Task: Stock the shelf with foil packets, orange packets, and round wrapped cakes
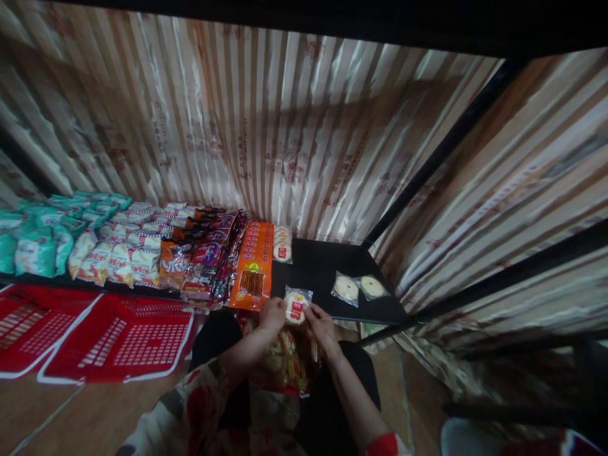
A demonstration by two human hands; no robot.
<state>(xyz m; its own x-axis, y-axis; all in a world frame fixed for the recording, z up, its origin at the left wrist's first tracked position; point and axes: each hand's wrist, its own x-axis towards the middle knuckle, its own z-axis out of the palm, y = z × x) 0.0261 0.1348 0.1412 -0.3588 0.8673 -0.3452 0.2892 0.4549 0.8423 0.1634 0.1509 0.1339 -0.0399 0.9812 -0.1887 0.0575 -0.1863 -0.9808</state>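
Between my two hands is a clear packet of round white crackers (295,308) with a red label facing up. My left hand (272,315) pinches its left edge, and my right hand (320,323) grips the right edge. Under them, between my knees, a bag of yellowish wrapped packets (287,361) lies partly hidden by my forearms. On the black shelf (313,266) just beyond, a row of similar cracker packets (282,244) stands near the back. Two more packets, one round pale packet (346,288) and another round packet (373,287), lie flat at the right.
Orange snack bags (251,263), dark purple bags (209,253), white bags (121,253) and teal bags (40,244) fill the shelf's left side. Red baskets (128,335) stand below at left. A black post (441,155) slants up at right, before striped curtains (266,126).
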